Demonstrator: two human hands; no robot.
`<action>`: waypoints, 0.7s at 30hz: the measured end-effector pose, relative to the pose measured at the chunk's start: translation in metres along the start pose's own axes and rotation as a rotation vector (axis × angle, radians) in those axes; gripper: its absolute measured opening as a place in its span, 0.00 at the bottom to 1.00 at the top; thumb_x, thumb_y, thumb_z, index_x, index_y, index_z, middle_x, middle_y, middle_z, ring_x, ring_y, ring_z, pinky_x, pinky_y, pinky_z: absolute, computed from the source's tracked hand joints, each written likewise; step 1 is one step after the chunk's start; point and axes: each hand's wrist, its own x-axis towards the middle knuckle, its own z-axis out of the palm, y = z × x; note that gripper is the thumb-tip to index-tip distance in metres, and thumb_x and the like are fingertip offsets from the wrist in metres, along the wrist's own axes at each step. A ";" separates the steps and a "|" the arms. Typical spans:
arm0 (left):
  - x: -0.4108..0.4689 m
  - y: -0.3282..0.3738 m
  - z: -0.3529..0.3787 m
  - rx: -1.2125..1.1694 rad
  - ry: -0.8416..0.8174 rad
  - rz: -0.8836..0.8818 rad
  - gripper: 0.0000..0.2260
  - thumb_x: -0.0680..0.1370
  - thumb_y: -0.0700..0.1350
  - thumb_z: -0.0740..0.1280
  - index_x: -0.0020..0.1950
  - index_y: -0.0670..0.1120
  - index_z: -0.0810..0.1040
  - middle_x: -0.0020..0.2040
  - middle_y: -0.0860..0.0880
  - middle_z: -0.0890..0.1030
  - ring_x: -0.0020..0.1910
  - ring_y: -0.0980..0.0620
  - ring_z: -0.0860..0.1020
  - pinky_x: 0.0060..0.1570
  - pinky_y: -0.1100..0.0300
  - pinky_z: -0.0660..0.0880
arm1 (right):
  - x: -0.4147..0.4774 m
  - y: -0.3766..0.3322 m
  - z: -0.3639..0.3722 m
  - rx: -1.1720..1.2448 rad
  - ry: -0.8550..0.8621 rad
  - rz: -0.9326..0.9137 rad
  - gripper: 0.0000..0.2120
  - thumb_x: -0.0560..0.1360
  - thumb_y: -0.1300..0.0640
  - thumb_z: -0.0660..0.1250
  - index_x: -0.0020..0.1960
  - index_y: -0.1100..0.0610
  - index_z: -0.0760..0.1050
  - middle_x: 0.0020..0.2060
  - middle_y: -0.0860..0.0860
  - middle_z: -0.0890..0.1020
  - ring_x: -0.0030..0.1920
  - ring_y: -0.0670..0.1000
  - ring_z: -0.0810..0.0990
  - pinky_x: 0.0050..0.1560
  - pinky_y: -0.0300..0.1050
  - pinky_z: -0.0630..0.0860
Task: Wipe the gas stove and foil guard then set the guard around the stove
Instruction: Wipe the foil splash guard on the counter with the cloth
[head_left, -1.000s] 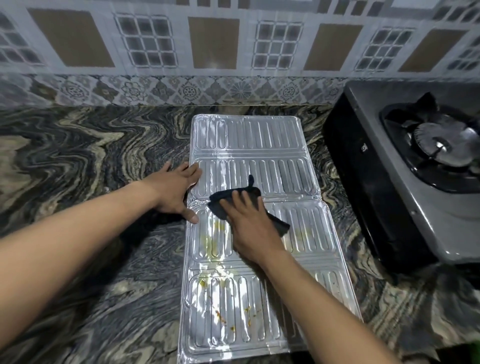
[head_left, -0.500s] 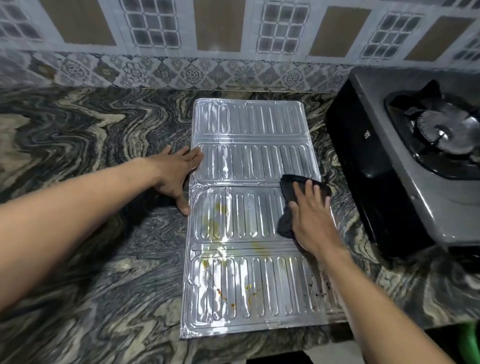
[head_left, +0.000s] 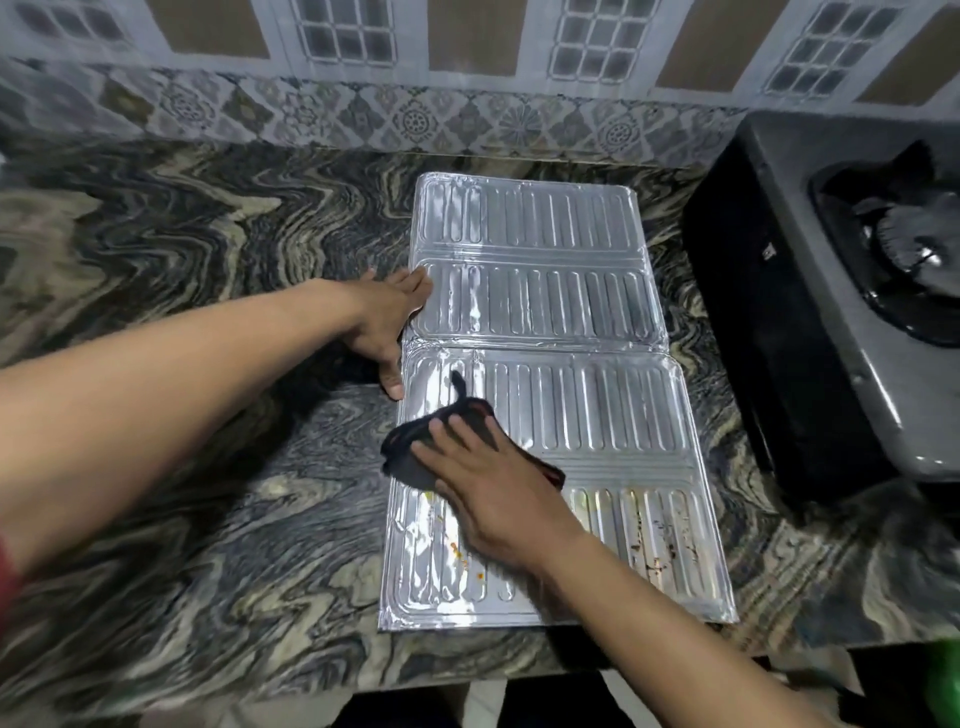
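A stone countertop (head_left: 182, 249) swirled in dark grey, black and beige fills the scene, backed by a wall of patterned tiles (head_left: 415, 52): a floral grey band low down, with brown panels and small white grids above.

From the left, the left hand (head_left: 387, 322) lies flat with its fingers straight and together. Its fingertips rest on the left edge of a silver ribbed foil guard (head_left: 571, 415), and its thumb runs along that edge.

The guard lies unfolded and flat on the counter in four creased panels, from near the wall to the counter's front edge. The far panels look shiny and clean. The nearest panel has orange-yellow smears on its left side and dark brown specks on its right.

A crumpled black cloth (head_left: 415, 452) sits at the guard's left edge, on the third panel from the wall. The right hand (head_left: 498, 493) presses it down with spread, straight fingers, not curled round it.

To the right, a strip of counter apart from the guard, stands a gas stove (head_left: 841, 322) with black sides and a grey steel top. Its black burner grate (head_left: 914, 249) is partly in view.
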 end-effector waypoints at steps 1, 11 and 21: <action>-0.001 0.000 -0.001 0.002 -0.003 0.001 0.73 0.53 0.68 0.79 0.79 0.45 0.32 0.80 0.47 0.32 0.79 0.48 0.36 0.77 0.41 0.41 | -0.007 0.000 0.002 0.000 -0.013 -0.021 0.23 0.84 0.51 0.51 0.78 0.51 0.60 0.78 0.53 0.61 0.79 0.55 0.55 0.77 0.53 0.39; -0.009 0.003 0.003 -0.054 0.000 -0.083 0.73 0.53 0.69 0.78 0.78 0.46 0.31 0.80 0.48 0.32 0.79 0.47 0.36 0.76 0.39 0.42 | -0.041 0.067 -0.014 -0.029 0.088 0.344 0.25 0.84 0.48 0.43 0.81 0.49 0.51 0.80 0.50 0.52 0.80 0.50 0.45 0.78 0.53 0.40; -0.051 0.045 0.055 -0.175 0.100 -0.003 0.58 0.66 0.65 0.75 0.81 0.50 0.38 0.81 0.48 0.36 0.80 0.50 0.39 0.76 0.41 0.41 | -0.040 0.067 -0.010 -0.005 0.101 0.391 0.25 0.85 0.50 0.43 0.81 0.51 0.48 0.80 0.53 0.51 0.80 0.53 0.45 0.78 0.58 0.43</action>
